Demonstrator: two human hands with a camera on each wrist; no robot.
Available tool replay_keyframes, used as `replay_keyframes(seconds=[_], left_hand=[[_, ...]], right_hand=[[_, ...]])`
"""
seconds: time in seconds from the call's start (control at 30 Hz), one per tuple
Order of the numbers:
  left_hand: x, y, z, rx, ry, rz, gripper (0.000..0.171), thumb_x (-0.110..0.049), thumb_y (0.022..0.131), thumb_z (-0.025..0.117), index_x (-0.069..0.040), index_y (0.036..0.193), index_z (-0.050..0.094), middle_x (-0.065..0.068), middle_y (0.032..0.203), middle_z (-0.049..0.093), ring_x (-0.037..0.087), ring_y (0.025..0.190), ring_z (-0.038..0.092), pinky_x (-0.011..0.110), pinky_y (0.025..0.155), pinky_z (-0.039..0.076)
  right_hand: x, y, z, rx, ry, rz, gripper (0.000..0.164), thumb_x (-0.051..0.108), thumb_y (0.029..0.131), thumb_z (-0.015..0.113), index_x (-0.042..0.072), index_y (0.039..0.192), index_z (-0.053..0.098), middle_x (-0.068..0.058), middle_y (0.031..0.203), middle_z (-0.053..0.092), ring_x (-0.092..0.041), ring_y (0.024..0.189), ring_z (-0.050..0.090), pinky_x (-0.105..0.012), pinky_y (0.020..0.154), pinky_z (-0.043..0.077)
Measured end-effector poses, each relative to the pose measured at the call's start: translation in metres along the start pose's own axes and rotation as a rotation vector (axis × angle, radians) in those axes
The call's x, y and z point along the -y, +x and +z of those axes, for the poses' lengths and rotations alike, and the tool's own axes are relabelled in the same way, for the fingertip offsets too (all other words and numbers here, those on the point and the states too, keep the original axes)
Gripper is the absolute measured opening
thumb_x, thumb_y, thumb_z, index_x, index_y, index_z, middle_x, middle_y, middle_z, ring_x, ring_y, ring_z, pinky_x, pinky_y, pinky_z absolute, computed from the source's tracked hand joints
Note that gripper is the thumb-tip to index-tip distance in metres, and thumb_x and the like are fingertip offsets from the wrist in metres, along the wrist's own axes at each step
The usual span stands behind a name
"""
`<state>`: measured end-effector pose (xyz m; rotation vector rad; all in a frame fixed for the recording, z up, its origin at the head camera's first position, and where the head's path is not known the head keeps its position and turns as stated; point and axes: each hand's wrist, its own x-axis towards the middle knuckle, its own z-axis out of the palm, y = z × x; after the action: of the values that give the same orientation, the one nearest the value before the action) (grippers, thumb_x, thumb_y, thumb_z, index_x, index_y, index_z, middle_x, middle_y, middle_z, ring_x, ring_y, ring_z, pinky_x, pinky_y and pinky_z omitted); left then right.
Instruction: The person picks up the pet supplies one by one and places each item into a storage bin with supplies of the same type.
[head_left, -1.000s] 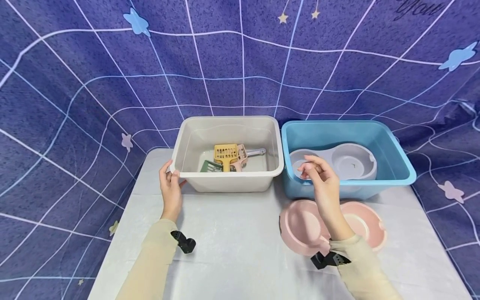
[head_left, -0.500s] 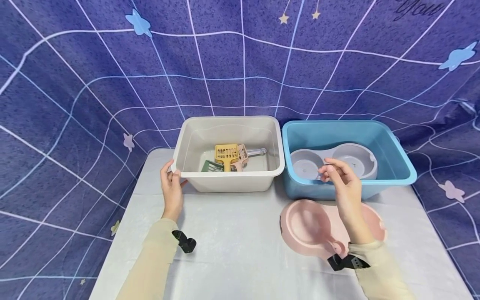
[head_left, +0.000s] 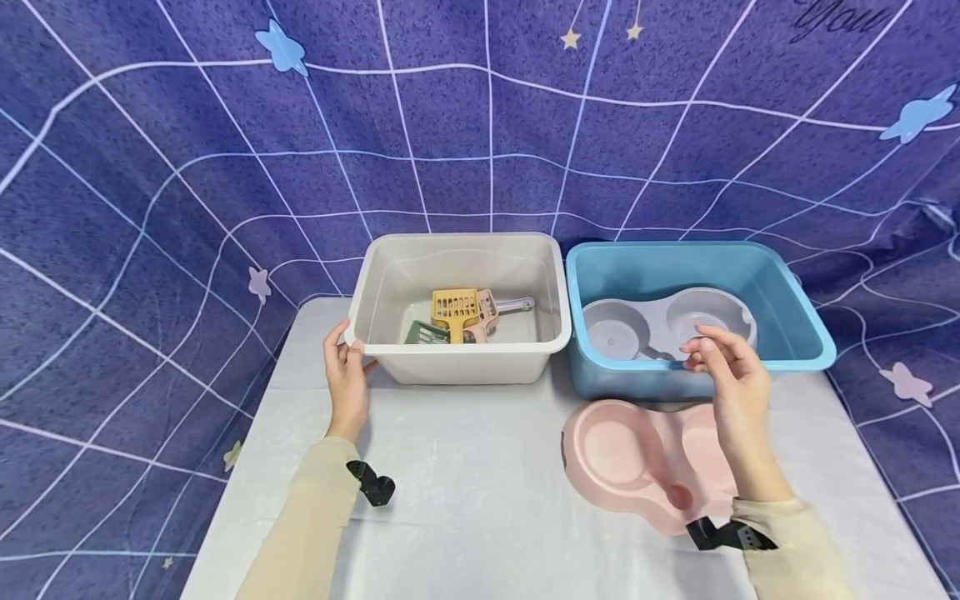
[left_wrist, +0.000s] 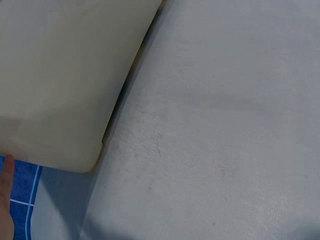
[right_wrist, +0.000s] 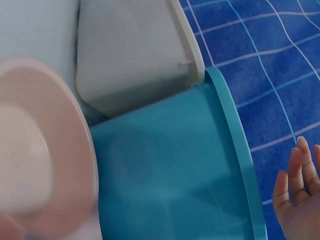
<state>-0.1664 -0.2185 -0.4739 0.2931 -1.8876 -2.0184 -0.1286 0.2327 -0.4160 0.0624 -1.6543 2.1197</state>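
Observation:
My left hand point(head_left: 348, 383) holds the front left corner of a beige litter box point(head_left: 455, 363), thumb on the rim and fingers around the side. In the left wrist view, one finger point(left_wrist: 7, 176) lies against its wall. Inside are a yellow litter scoop point(head_left: 453, 305), a pink scoop point(head_left: 487, 310), a green scoop point(head_left: 427, 334) and a grey handle point(head_left: 516, 305). My right hand point(head_left: 731, 383) hovers at the front rim of a blue tub point(head_left: 615, 377), fingers loosely bent and holding nothing. A grey double pet bowl point(head_left: 657, 317) lies in that tub.
A pink double pet bowl point(head_left: 609, 446) sits on the white-covered table point(head_left: 465, 492) before the blue tub, partly hidden by my right arm. Behind both containers hangs a blue curtain point(head_left: 420, 117) with grid lines and stars. The two containers stand side by side.
My right hand has moved rightward along the blue tub's front, uncovering the left bowl of the grey pair and more of the pink bowl. My left hand stays at the litter box corner.

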Motion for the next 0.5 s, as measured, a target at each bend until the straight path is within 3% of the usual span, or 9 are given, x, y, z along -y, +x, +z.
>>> replay_keyframes(seconds=[0.13, 0.37, 0.5], left_hand=[[-0.001, 0.0, 0.0, -0.008, -0.003, -0.001, 0.046, -0.007, 0.102, 0.038, -0.006, 0.148, 0.033, 0.022, 0.129, 0.05, 0.016, 0.107, 0.054, 0.057, 0.1, 0.043], [0.001, 0.0, 0.0, -0.011, -0.002, -0.005, 0.046, -0.006, 0.102, 0.037, -0.005, 0.148, 0.032, 0.004, 0.113, 0.052, 0.018, 0.107, 0.053, 0.058, 0.1, 0.042], [0.001, 0.0, 0.001, -0.006, -0.006, -0.006, 0.046, -0.006, 0.103, 0.037, -0.005, 0.148, 0.031, 0.013, 0.119, 0.052, 0.017, 0.106, 0.053, 0.058, 0.101, 0.041]], right_hand=[[0.002, 0.003, -0.01, -0.02, 0.028, -0.029, 0.019, -0.002, 0.097, 0.058, -0.01, 0.113, 0.065, -0.008, 0.083, 0.07, -0.015, 0.071, 0.062, -0.019, 0.068, 0.054], [0.006, 0.008, -0.026, -0.058, 0.101, -0.085, 0.021, -0.005, 0.096, 0.057, -0.015, 0.114, 0.062, -0.011, 0.083, 0.071, -0.017, 0.07, 0.063, -0.02, 0.067, 0.055], [0.008, 0.009, -0.034, -0.092, 0.12, -0.094, 0.022, -0.007, 0.095, 0.057, -0.018, 0.114, 0.06, -0.012, 0.082, 0.071, -0.017, 0.068, 0.063, -0.02, 0.066, 0.055]])
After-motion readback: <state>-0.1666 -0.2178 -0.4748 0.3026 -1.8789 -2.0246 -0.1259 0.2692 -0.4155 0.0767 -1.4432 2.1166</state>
